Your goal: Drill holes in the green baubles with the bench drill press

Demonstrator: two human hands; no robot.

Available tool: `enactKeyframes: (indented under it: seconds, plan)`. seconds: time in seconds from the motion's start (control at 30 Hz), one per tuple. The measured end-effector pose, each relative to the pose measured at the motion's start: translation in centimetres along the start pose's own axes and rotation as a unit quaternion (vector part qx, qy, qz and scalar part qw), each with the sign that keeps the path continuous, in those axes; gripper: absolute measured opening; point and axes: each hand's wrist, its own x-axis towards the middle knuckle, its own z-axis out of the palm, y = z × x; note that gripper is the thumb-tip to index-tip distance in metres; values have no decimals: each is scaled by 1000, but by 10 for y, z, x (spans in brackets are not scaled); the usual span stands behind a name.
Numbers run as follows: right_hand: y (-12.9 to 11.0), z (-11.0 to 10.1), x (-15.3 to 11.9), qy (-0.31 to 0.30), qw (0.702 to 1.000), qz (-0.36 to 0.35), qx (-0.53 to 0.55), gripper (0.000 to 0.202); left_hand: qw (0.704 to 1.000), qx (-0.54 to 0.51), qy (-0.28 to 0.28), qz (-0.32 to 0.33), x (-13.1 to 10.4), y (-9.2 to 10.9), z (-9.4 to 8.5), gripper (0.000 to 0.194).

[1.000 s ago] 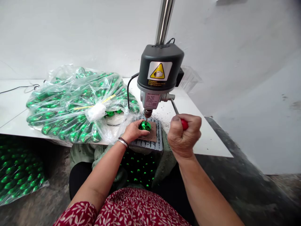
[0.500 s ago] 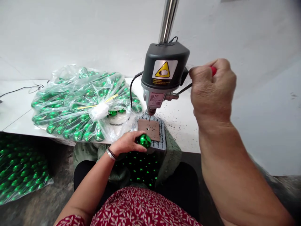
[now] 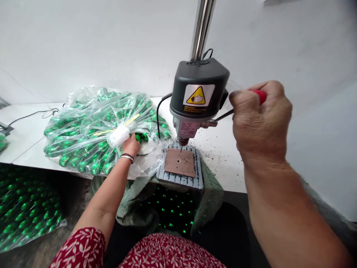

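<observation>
My right hand [image 3: 260, 119] is closed around the red-knobbed lever [image 3: 260, 96] of a dark grey drill press [image 3: 199, 89]. The drill bit points down above a brown board [image 3: 184, 163] with a small hole in it, and no ball lies on the board. To the left, my left hand [image 3: 131, 145] reaches into the opening of a clear plastic bag [image 3: 83, 126] full of shiny green balls. Its fingertips are at green balls [image 3: 141, 137] inside the opening; they are partly hidden, so its grip is unclear.
Green shavings lie on the white table [image 3: 223, 163] around the grey drill base [image 3: 178, 180]. An open green sack [image 3: 212, 190] with green balls hangs below it. Another bag of green balls [image 3: 28, 208] is at lower left. Black cables run across the table.
My left hand has moved left from the board's front edge to the bag opening, and the green ball it held is no longer by the board. My right hand stays on the lever.
</observation>
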Motion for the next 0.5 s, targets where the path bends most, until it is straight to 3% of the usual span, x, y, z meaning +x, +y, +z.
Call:
enactKeyframes:
  seconds: [0.2,0.4,0.5]
  plan:
    - [0,2,-2,16,1000,4,5,11,998,13,-35,60,12,1,11,53]
    - [3,4,-2,28,999,24,9,13,996,-6,-27,84,0,-6,14,48]
    - [0,4,-1,34,999,39,2,14,997,-37,-29,64,-7,-6,11,49]
